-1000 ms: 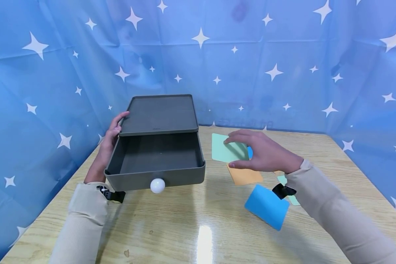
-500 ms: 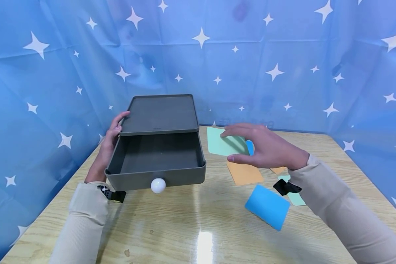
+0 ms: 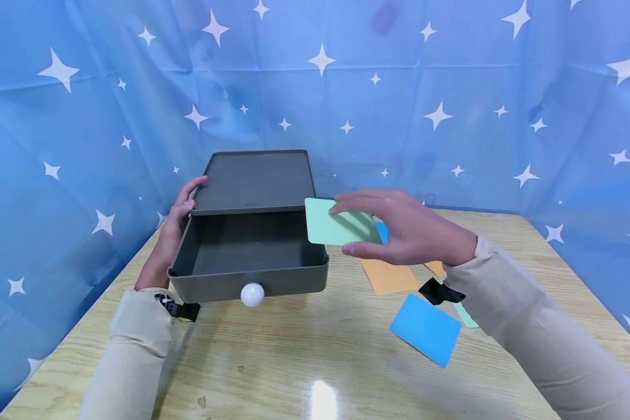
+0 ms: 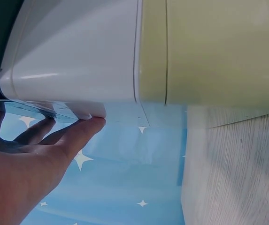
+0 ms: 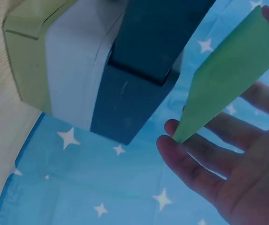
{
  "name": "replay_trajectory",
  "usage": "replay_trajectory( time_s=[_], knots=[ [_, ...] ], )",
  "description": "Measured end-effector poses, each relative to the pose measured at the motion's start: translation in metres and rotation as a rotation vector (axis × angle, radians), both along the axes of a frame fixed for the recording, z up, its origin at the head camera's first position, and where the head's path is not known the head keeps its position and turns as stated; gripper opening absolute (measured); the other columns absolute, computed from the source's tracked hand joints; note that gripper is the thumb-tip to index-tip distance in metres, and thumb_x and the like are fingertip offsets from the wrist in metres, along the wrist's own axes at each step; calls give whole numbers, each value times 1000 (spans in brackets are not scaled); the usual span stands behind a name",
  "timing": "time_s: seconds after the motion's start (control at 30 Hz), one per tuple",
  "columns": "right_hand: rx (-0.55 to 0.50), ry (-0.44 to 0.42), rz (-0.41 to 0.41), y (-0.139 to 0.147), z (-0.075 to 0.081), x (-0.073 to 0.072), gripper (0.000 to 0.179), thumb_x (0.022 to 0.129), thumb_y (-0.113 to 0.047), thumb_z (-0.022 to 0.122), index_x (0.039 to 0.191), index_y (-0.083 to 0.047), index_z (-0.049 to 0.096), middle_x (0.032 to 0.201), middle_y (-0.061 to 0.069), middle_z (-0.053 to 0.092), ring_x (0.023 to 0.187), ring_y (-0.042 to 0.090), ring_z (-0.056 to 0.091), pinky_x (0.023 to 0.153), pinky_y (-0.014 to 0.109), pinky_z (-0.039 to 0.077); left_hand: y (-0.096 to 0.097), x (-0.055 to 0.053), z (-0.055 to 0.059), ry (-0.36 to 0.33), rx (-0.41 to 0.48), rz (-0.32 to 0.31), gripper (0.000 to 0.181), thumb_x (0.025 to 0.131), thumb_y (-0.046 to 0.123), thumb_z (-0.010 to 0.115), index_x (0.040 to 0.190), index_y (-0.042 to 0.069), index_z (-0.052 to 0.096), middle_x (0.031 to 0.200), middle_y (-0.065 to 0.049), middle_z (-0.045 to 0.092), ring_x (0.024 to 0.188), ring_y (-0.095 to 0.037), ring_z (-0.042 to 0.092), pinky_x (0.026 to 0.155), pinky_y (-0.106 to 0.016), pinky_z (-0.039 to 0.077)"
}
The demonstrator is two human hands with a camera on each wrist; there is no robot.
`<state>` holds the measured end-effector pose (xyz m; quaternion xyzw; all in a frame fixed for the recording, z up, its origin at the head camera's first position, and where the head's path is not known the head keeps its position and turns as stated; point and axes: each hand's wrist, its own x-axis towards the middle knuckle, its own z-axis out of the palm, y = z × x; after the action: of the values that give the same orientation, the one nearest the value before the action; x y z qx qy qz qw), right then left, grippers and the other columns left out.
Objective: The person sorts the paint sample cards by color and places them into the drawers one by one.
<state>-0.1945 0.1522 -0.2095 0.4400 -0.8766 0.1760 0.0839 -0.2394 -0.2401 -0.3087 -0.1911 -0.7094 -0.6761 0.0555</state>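
A pale green card is held by its edges between the thumb and fingers of my right hand, in the air at the right side of the drawer unit. The unit's dark grey top drawer is pulled out, with a white round knob on its front; its visible inside holds nothing. My left hand rests against the unit's left side, its fingers laid along the wall in the left wrist view. White and yellow-green tiers sit below the dark one.
On the wooden table, right of the unit, lie a blue card, an orange card and several other cards partly hidden by my right arm. A blue star-patterned cloth hangs behind and beside the table.
My right hand has carried the green card leftward and slightly up, to the drawer's right edge. My left hand and the drawer have stayed in place.
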Motion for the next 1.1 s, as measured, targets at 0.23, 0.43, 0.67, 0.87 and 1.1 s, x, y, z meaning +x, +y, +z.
replay_trajectory(
  time_s=[0.23,0.43,0.67,0.87,1.1],
  knots=[
    [-31,24,84,-23,5,6,49,87,-37,74,131,-19,64,144,5,59,133,24,57,107,47,45,-1,0,0,7,20,-4,54,104,39,25,157,32,25,163,0,11,140,-23,20,103,-41,27],
    [-30,-19,111,-45,3,9,47,88,-39,73,130,-20,64,144,4,59,133,24,55,108,50,41,0,1,0,5,26,-7,54,104,40,26,157,32,25,163,0,10,140,-23,19,104,-41,26],
    [-31,-36,131,-62,1,9,46,88,-40,72,129,-20,65,141,2,61,133,22,56,105,46,41,1,1,1,6,12,-2,54,104,39,25,157,32,25,165,0,7,141,-24,16,105,-42,24],
    [-16,-35,142,-70,1,8,46,89,-41,71,128,-19,65,140,2,62,132,21,56,105,45,42,1,0,1,7,16,-6,53,104,38,25,157,32,25,163,-1,9,140,-25,18,103,-42,25],
    [16,-57,142,-79,1,5,47,90,-44,69,131,-21,64,139,-2,63,129,18,58,102,41,43,0,0,0,6,20,-10,54,103,40,25,157,33,25,163,1,8,141,-26,17,103,-43,24]
  ],
)
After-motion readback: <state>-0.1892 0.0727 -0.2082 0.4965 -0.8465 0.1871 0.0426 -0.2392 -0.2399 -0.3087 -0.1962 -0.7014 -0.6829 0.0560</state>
